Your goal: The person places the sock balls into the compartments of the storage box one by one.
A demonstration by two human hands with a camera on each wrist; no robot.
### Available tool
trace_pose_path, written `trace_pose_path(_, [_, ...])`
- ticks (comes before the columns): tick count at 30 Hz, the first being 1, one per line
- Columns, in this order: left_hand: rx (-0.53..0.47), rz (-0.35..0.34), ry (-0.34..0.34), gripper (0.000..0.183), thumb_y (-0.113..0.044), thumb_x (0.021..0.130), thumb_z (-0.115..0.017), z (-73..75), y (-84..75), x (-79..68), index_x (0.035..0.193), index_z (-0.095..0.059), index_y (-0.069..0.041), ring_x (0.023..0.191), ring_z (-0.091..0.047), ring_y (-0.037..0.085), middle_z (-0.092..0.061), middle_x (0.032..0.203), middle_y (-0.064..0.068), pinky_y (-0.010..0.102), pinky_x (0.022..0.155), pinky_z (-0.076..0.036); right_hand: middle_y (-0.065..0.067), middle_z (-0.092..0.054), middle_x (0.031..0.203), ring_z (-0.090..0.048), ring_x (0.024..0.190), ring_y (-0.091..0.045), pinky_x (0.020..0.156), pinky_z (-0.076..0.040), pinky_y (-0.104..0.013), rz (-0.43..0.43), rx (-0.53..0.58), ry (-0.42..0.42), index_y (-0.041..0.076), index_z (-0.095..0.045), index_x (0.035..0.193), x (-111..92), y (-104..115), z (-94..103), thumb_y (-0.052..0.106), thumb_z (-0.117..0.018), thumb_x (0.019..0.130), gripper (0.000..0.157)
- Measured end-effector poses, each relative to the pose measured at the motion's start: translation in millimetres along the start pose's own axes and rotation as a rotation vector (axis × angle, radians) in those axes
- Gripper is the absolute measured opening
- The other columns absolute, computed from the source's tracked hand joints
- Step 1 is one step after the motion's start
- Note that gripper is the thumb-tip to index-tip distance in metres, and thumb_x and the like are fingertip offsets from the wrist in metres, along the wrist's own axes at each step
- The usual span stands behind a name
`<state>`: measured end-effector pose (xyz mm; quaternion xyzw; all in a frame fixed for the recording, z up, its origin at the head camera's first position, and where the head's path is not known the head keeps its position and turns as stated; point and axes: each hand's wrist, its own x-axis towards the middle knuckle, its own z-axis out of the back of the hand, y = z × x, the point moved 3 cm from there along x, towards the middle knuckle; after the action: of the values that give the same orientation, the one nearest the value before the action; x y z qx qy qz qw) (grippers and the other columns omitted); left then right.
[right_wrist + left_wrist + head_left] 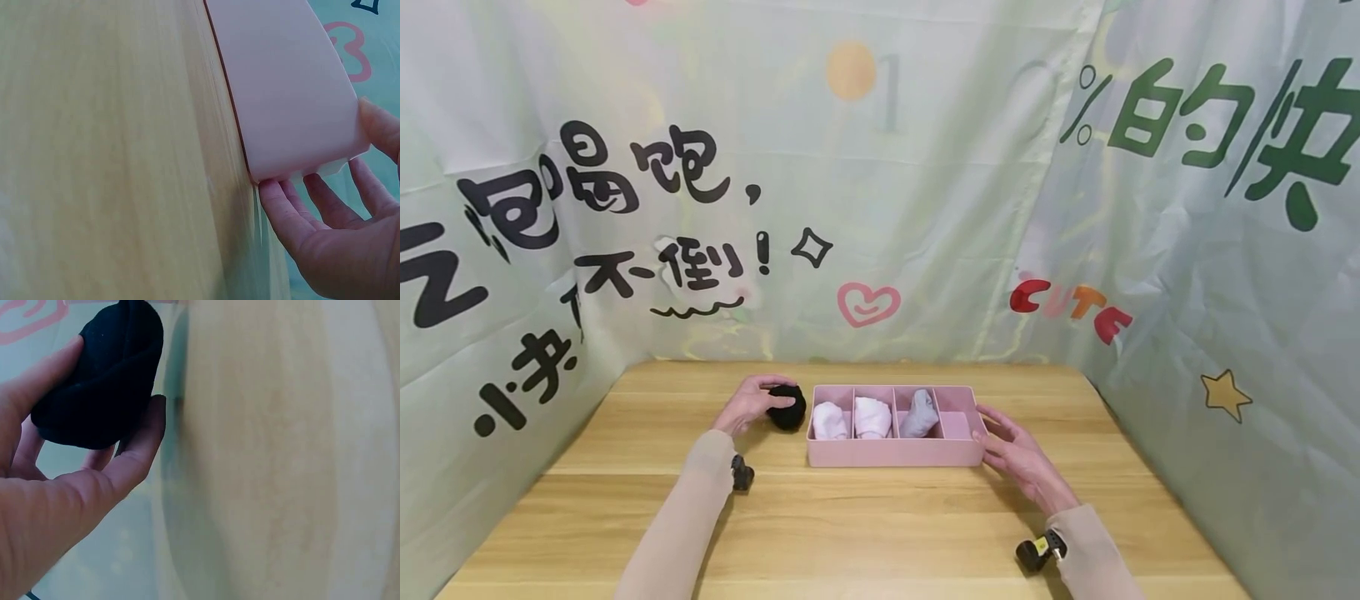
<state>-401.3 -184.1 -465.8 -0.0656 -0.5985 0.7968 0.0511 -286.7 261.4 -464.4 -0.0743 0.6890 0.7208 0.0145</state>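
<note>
My left hand (749,406) holds a black rolled-up sock (787,408) just left of a pink divided storage box (895,454). In the left wrist view the thumb and fingers pinch the sock (103,381) from opposite sides, and its folded cloth shows. At the box's right end is my right hand (1026,467), its thumb at the front corner and its fingers along the end wall. Two white rolled socks (829,422) fill the two left compartments, one in each. A grey rolled sock (920,414) stands in the third; the rightmost compartment shows its pink floor.
The box stands on a wood-grain table (880,533). Printed fabric curtains (925,208) hang close behind the table and along both sides. A small black camera (742,473) sits on the left wrist, another camera (1033,554) on the right.
</note>
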Motion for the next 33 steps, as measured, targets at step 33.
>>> trace_pose_path(33, [-0.063,-0.148,-0.166,0.046,-0.017,0.084,-0.078,-23.6,-54.1,-16.8,0.128,-0.066,-0.011,0.125,-0.052,0.030,-0.059,0.135,0.015,0.042,0.104,-0.043,-0.027,-0.022,0.158,-0.051,0.127,-0.030,0.098,-0.051,-0.035,-0.014,-0.003,0.000,0.009,-0.029,0.154,3,-2,-0.9,0.010,-0.058,0.098,0.063])
